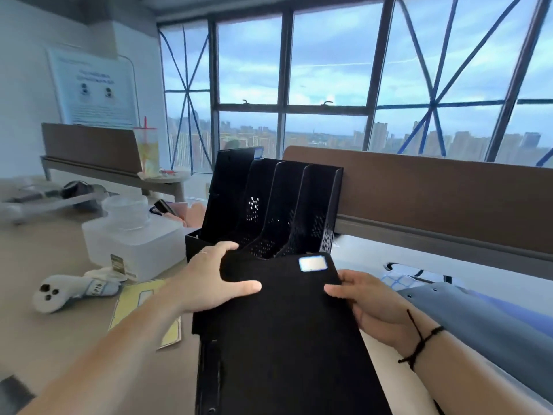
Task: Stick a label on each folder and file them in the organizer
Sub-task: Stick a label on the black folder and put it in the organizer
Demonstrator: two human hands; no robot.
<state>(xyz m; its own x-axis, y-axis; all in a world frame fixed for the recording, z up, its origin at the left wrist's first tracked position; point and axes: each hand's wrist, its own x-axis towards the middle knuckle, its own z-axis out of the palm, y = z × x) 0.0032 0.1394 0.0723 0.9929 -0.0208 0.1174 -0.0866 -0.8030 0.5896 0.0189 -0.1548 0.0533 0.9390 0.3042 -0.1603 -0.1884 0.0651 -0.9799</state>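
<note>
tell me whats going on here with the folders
A person is filing labelled folders at a desk. Both hands hold a black folder flat in front of a black organizer: the left hand grips its left edge, the right hand its right edge. A white label is already on the folder's far corner. One labelled folder already stands in the organizer's leftmost slot; the other slots look empty. A yellow label sheet lies on the desk to the left.

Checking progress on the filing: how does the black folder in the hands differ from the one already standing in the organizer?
The held black folder lies nearly flat, gripped by the left hand and right hand; the filed folder stands upright in the leftmost slot of the organizer. The held one is outside the organizer, in front of it; the filed one is untouched. Both are black with a label near one top corner.
</note>
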